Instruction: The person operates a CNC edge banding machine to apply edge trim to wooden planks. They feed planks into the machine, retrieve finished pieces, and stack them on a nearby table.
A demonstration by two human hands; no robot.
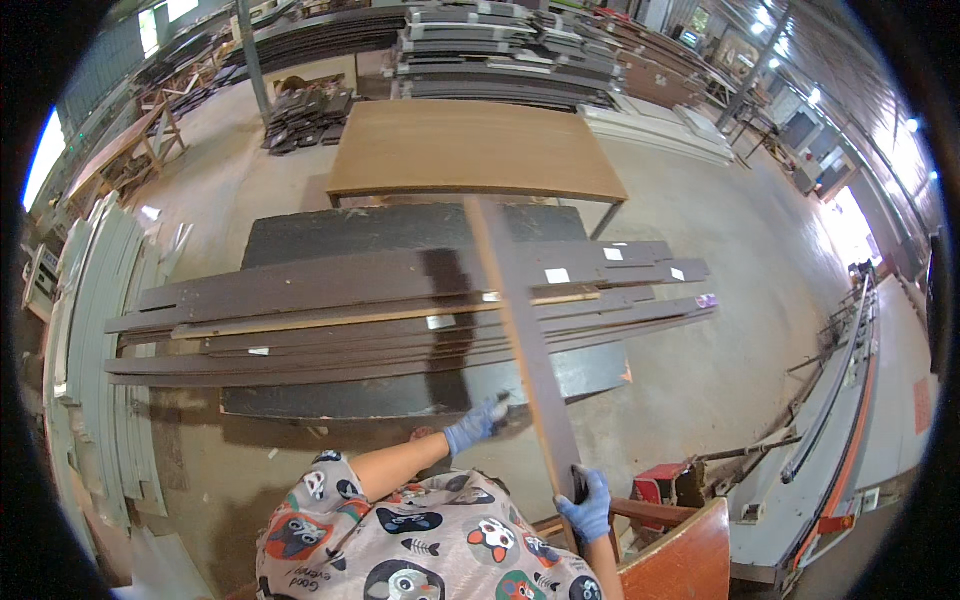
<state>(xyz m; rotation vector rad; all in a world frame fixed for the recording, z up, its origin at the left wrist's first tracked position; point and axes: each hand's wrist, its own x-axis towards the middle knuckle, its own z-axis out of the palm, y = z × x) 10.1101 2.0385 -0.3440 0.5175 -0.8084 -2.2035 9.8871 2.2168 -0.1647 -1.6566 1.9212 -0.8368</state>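
A long, narrow dark brown board [528,340] with a light raw edge slants up and away from me, over a stack of similar boards. My right hand [588,503], in a blue glove, is closed round its near end, thumb across the face. My left hand [475,427], also gloved in blue, is just left of the board and apart from it. Its fingers stretch forward; a dark patch shows at the fingertips, too small to make out. Beneath the slanted board lie several dark brown boards [350,275], some with white labels, on a dark low platform [310,402].
A brown-topped table [470,150] stands beyond the platform. Pale panels [95,370] lean at the left. At the right is a long grey machine [810,490] with an orange strip. Beside my right hand are a reddish wooden panel [690,555] and a red box [662,484]. Board stacks [500,55] fill the back.
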